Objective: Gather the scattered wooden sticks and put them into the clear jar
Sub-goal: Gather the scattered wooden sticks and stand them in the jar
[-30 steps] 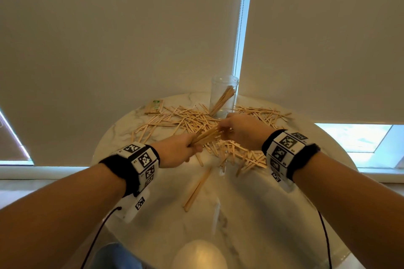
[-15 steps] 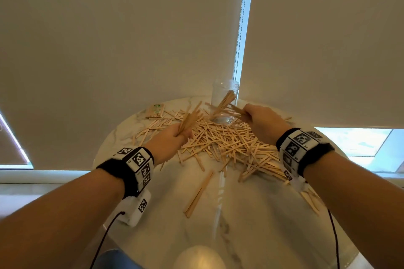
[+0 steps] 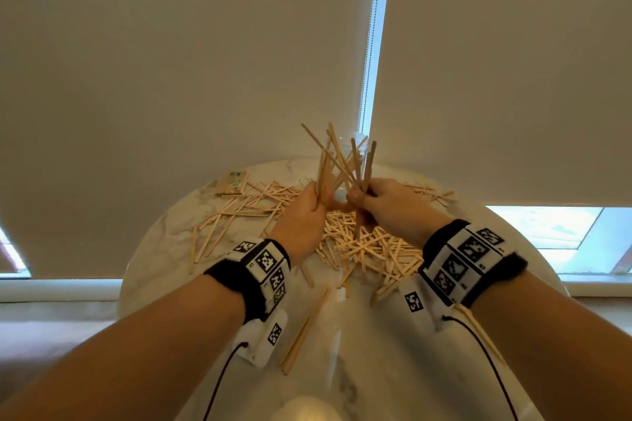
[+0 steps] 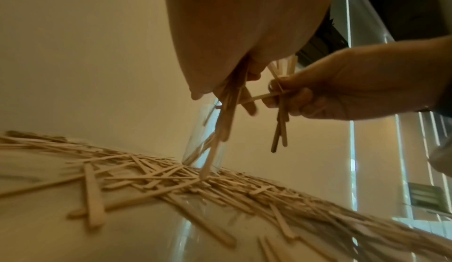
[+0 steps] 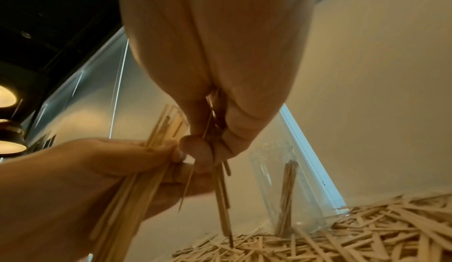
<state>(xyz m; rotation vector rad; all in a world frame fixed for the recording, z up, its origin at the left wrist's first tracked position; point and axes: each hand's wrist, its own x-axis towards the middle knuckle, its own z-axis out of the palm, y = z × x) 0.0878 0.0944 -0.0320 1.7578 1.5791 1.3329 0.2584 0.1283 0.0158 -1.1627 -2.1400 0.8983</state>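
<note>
Both hands are up off the worktop (image 3: 164, 249) right now, each clenched around its own little bunch of wooden sticks. The left hand (image 3: 302, 215) has its fingers (image 5: 156, 150) curled round a bundle (image 3: 323, 164) that fans upward in the head view, and one of its sticks hangs low enough that its tip touches the pile in the left wrist view. The right hand (image 3: 386, 205) grips a second bundle (image 3: 366, 164) the same way, thumb pinched over it, with the lower ends poking down toward the heap; in the right wrist view one tip meets the pile. The two fists sit just beside each other, knuckles almost touching, and the raised sticks cross over one another.

The loose sticks (image 3: 359, 243) are spread in a messy heap across the middle and far half of the round marble worktop, reaching toward its left and right edges, with a couple of strays (image 3: 304, 331) lying nearer the front edge.

The clear jar (image 5: 281, 188) stands upright near the far edge, right behind the hands, mostly hidden by them in the head view. It already has a few sticks leaning inside.

A small packaged bundle of sticks (image 3: 234, 183) lies near the far left edge.
</note>
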